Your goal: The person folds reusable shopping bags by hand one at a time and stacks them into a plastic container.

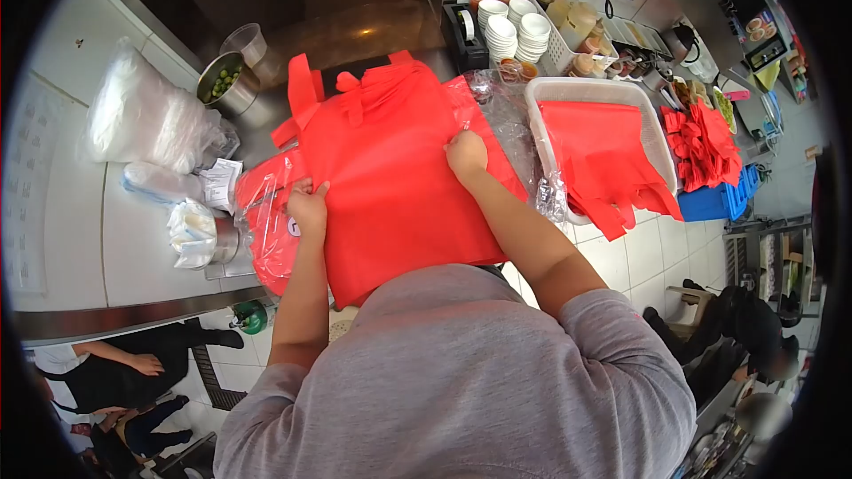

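Note:
A large red fabric bag (390,177) lies spread out in front of me, its handles toward the far side. My left hand (307,206) is closed on the bag's left edge, with thumb and fingers pinched together. On the opposite edge, higher up, my right hand (466,155) is closed on the red fabric. Under and beside the bag on the left is a clear plastic package (271,213) with red contents. More red fabric in plastic shows beyond my right hand.
On the right, a white basket (662,142) holds red bags, with more red fabric (701,144) over a blue crate (735,195). White cups (501,35) stand at the back. A metal pot (229,84) and plastic bags (146,111) are left. Several people are nearby.

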The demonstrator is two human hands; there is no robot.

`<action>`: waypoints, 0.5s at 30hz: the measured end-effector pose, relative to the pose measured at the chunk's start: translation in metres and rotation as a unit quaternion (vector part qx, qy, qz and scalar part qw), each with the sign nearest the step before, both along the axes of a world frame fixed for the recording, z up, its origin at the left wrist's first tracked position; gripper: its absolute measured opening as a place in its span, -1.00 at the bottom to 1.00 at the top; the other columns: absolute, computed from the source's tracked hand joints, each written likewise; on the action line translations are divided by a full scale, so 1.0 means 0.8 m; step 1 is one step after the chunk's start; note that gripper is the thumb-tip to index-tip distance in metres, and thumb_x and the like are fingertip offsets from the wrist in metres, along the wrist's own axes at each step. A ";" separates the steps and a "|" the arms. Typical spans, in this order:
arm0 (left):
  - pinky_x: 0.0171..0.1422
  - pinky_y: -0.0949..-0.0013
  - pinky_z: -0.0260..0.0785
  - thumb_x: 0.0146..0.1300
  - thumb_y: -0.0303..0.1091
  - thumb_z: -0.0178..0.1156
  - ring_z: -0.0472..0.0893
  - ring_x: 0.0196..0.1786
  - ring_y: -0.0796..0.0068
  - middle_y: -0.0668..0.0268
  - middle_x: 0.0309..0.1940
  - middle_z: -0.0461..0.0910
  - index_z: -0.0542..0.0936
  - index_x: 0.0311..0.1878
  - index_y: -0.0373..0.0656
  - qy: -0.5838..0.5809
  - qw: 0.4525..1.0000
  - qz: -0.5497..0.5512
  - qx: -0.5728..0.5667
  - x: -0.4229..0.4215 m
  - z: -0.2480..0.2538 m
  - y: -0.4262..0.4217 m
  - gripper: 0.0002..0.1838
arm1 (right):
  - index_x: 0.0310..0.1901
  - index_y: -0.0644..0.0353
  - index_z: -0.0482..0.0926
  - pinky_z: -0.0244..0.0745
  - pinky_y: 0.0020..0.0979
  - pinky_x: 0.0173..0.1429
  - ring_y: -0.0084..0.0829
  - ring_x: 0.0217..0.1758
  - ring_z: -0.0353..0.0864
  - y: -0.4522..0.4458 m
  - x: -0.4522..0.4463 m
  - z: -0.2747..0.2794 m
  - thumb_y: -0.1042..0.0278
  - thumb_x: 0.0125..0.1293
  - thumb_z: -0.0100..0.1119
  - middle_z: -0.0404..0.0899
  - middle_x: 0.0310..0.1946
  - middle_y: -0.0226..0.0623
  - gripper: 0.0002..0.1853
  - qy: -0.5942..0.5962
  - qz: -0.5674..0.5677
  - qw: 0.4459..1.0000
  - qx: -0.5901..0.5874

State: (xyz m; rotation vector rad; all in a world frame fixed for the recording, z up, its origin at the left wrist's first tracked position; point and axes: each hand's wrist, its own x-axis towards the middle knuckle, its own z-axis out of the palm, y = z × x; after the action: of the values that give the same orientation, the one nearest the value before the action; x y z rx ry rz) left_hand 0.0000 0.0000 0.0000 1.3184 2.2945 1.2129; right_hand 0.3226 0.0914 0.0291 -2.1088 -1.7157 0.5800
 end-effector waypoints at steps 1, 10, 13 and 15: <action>-0.16 0.34 0.46 0.05 -0.36 0.48 0.60 -0.33 0.34 0.20 -0.37 0.66 0.64 -0.18 -0.28 -0.050 0.998 0.020 0.028 0.004 0.008 0.003 -0.69 | -0.14 0.29 0.59 0.54 -0.17 0.03 -0.01 -0.05 0.63 0.008 -0.002 -0.001 0.26 0.10 0.41 0.66 -0.24 0.01 -0.64 0.001 -0.004 1.000 -0.008; -0.22 0.35 0.44 0.06 -0.45 0.44 0.55 -0.42 0.39 0.25 -0.48 0.59 0.60 -0.25 -0.29 -0.019 0.998 0.021 0.060 -0.018 0.025 0.008 -0.77 | -0.16 0.29 0.56 0.51 -0.29 -0.19 -0.20 -0.39 0.60 0.019 -0.031 0.042 0.50 0.07 0.39 0.55 -0.53 -0.11 -0.71 0.264 0.000 0.958 0.114; -0.21 0.31 0.45 0.11 -0.44 0.40 0.57 -0.42 0.33 0.20 -0.43 0.62 0.61 -0.10 -0.25 0.040 0.998 0.020 0.055 -0.008 0.049 0.004 -0.72 | -0.24 0.28 0.58 0.49 -0.28 -0.22 -0.21 -0.39 0.62 0.029 -0.019 0.051 0.49 0.08 0.38 0.57 -0.52 -0.11 -0.78 0.267 0.036 0.956 0.115; -0.19 0.27 0.46 0.16 -0.43 0.35 0.57 -0.43 0.28 0.14 -0.37 0.66 0.61 0.02 -0.23 0.057 0.996 0.010 0.069 0.002 0.072 0.002 -0.66 | -0.28 0.27 0.60 0.50 -0.25 -0.20 -0.16 -0.38 0.64 0.038 -0.006 0.055 0.45 0.11 0.37 0.60 -0.49 -0.08 -0.83 0.238 0.085 0.958 0.139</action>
State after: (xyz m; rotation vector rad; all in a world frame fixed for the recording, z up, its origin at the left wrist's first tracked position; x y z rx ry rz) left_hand 0.0016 0.0019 0.0575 1.4493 2.3430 1.3575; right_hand 0.3177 0.1217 0.0728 -1.4883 -1.5936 0.7713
